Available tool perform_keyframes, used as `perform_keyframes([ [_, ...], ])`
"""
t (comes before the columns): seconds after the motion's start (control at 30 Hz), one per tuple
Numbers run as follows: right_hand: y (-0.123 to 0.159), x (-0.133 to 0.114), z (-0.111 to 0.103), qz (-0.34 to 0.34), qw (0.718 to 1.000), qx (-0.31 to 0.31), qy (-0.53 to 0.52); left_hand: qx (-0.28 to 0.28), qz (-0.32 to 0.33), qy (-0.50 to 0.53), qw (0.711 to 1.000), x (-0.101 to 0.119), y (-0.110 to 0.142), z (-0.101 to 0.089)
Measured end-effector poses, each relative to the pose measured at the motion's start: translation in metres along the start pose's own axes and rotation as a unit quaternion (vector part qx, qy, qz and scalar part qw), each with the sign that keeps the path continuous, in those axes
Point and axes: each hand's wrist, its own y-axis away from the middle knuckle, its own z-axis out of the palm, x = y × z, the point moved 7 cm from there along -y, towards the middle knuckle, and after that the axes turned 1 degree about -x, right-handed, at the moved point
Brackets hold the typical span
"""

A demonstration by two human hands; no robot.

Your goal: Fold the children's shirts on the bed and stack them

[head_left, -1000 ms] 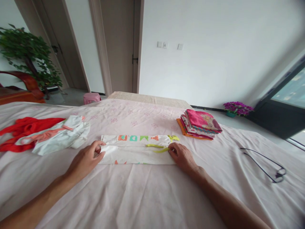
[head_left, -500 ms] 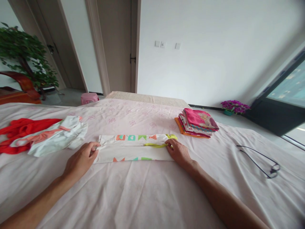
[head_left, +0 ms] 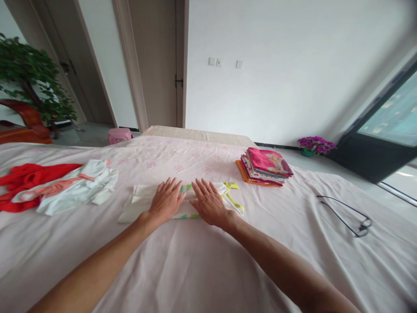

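Note:
A white garment (head_left: 137,203) with coloured shapes and yellow-green ties lies folded into a long strip on the pink bedsheet (head_left: 202,261). My left hand (head_left: 165,201) lies flat on its middle, fingers spread. Beside it my right hand (head_left: 210,203) also rests flat on the cloth, fingers stretched out. Both hands press the strip and hold nothing. The yellow-green ties (head_left: 232,191) stick out to the right of my right hand.
A stack of folded clothes (head_left: 264,167) sits at the back right. Loose red and white clothes (head_left: 55,187) lie at the left. A black hanger (head_left: 348,213) lies on the right. Beyond the bed are a door, a plant, a pink stool and purple flowers.
Both hands let go of the strip's two ends and moved inward. They now lie flat side by side on the middle of the garment.

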Motion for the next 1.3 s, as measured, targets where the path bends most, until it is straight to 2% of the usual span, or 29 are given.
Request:
perform_keyframes([
  [0.07,-0.003,0.008,0.014,0.019,1.000,-0.016,0.001,-0.029,-0.015,-0.021,0.999,-0.007,-0.003,0.017],
  [0.17,0.003,0.028,0.025,0.031,0.999,-0.040,0.009,-0.053,-0.020,-0.038,0.998,-0.028,0.005,0.026],
  [0.3,0.014,0.046,0.019,0.032,0.999,-0.025,0.019,-0.057,-0.049,-0.058,0.995,-0.064,0.020,0.018],
  [0.47,0.018,0.054,0.017,0.034,0.998,-0.041,0.026,-0.069,-0.121,-0.087,0.986,-0.106,0.034,0.007],
  [0.7,0.018,0.062,0.025,0.014,0.999,-0.031,0.038,-0.045,-0.189,-0.124,0.973,-0.143,0.051,0.005],
  [0.83,0.019,0.064,0.028,0.003,0.999,-0.028,0.045,-0.020,-0.219,-0.084,0.972,-0.155,0.053,0.001],
  [0.97,0.019,0.062,0.028,0.003,0.999,-0.029,0.042,-0.004,-0.247,-0.037,0.968,-0.159,0.051,-0.012],
  [1.1,0.018,0.059,0.026,0.006,0.999,-0.024,0.032,0.021,-0.319,-0.026,0.947,-0.166,0.065,-0.031],
  [1.17,0.018,0.059,0.024,0.005,1.000,-0.016,0.026,0.026,-0.343,-0.026,0.939,-0.166,0.073,-0.036],
  [1.3,0.019,0.061,0.021,0.008,1.000,-0.008,0.010,0.014,-0.344,-0.047,0.938,-0.152,0.078,-0.038],
])
